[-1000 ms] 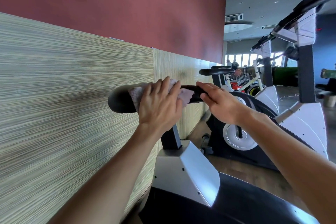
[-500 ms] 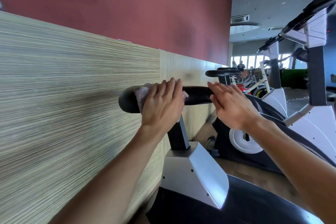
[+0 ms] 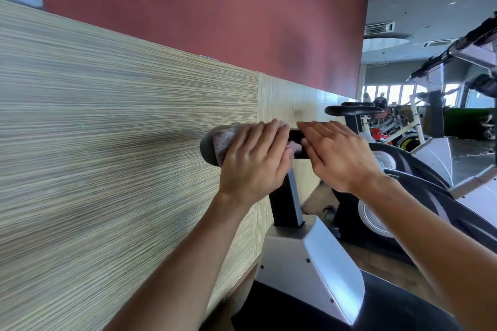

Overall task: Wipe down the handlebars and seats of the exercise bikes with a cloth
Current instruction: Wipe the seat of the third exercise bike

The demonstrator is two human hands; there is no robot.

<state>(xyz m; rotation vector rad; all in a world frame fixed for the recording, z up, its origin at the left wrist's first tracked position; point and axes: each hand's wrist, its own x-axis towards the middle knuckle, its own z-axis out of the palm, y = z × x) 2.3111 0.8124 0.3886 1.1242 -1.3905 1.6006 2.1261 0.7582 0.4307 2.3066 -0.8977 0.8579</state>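
Pressing a pinkish fabric cloth [image 3: 224,140] onto the black padded seat [image 3: 295,137], the left hand [image 3: 252,161] is closed over it. The right hand [image 3: 338,156], fingers together, lies flat on the seat's front end. Bunching under uneven pressure could leave parts unwiped.

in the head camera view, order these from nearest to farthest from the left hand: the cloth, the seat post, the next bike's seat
1. cloth: under the left hand, on the seat.
2. seat post: just below, to its right.
3. next bike's seat: farther off, upper right.
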